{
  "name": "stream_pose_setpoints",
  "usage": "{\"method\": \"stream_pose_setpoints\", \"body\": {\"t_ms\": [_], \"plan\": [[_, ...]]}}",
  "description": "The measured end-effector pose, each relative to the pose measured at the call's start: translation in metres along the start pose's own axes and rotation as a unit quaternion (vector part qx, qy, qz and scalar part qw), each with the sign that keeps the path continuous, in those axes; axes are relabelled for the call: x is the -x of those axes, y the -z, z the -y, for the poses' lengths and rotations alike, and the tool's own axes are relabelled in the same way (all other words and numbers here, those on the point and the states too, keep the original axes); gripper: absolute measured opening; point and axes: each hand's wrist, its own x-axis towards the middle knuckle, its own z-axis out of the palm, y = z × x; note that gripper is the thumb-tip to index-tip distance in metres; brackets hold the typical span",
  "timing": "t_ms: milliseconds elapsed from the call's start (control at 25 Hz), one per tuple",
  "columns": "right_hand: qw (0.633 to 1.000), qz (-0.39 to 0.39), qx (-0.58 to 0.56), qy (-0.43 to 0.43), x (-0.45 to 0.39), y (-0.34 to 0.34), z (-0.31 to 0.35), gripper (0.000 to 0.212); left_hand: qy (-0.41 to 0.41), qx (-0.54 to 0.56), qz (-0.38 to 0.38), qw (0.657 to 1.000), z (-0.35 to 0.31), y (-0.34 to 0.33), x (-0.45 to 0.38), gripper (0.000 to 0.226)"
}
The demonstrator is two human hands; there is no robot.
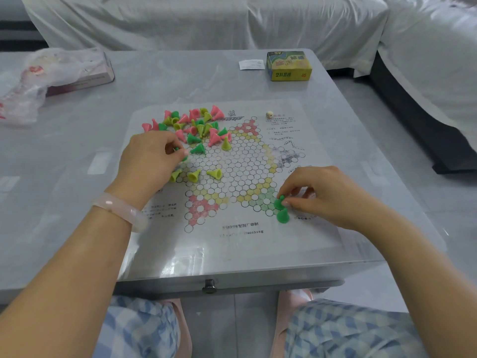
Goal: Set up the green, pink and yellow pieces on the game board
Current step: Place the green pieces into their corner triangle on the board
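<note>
Right hand (pixel 317 195) pinches a green plastic cone piece (pixel 279 202) onto the paper board's green corner (pixel 265 202); left hand (pixel 149 158) grips another green one from the pile (pixel 191 125). Next: seat it upright.

I have a single view, from the head camera, looking forward and steeply down over the worktop (pixel 180 81) from its near edge. It sits close: the game board (pixel 232 164) fills the middle, both forearms enter from the near side, the knees show below, and a covered sofa (pixel 206 21) lies far.
</note>
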Motion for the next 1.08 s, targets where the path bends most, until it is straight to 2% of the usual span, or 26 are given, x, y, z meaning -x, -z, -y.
{"method": "stream_pose_setpoints", "body": {"t_ms": [80,200,360,520,720,920,1080], "plan": [[1.000,0.009,0.002,-0.003,0.001,0.002,0.000,0.016,0.005,0.030,-0.002,1.000,-0.005,0.000,0.002,0.007],[1.000,0.000,0.003,-0.016,0.002,0.004,0.000,0.019,0.020,0.110,0.049,0.993,-0.015,-0.002,0.008,0.007],[0.995,-0.097,0.001,-0.003,0.000,0.003,0.002,0.016,0.011,0.185,0.120,0.975,-0.030,-0.004,0.015,0.010],[0.985,-0.163,-0.002,0.048,-0.005,-0.004,0.011,0.019,-0.028,0.167,0.166,0.971,-0.045,-0.008,0.024,0.005],[0.986,-0.135,0.018,0.093,-0.012,-0.014,0.017,0.028,-0.086,0.183,0.217,0.955,-0.058,-0.013,0.034,0.007],[0.989,-0.117,0.019,0.088,-0.016,-0.016,0.018,0.016,-0.063,0.207,0.220,0.951,-0.062,-0.014,0.037,0.011],[0.988,-0.127,0.001,0.089,-0.016,-0.015,0.019,0.011,-0.078,0.217,0.224,0.947,-0.064,-0.010,0.039,0.011]]}}
